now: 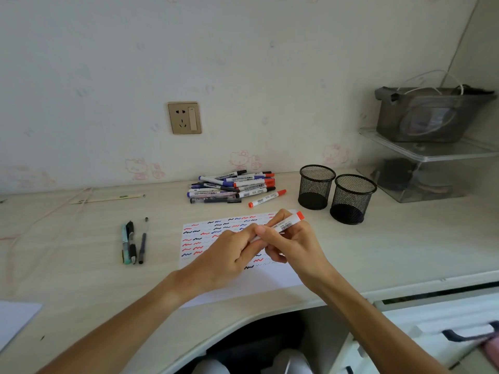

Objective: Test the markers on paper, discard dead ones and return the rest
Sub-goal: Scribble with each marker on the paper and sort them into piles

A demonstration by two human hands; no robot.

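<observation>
Pale wallpaper [108, 63] with faint pink cartoon cats fills the upper frame, a gold wall socket [184, 117] at centre. Below, a light wood-grain desk [67, 265]; white drawers [432, 327] at lower right, soft daylight throughout.

We can read no words or numbers. The white marker with the red end [287, 224] carries a barcode label, its print too small and blurred to make out.
</observation>
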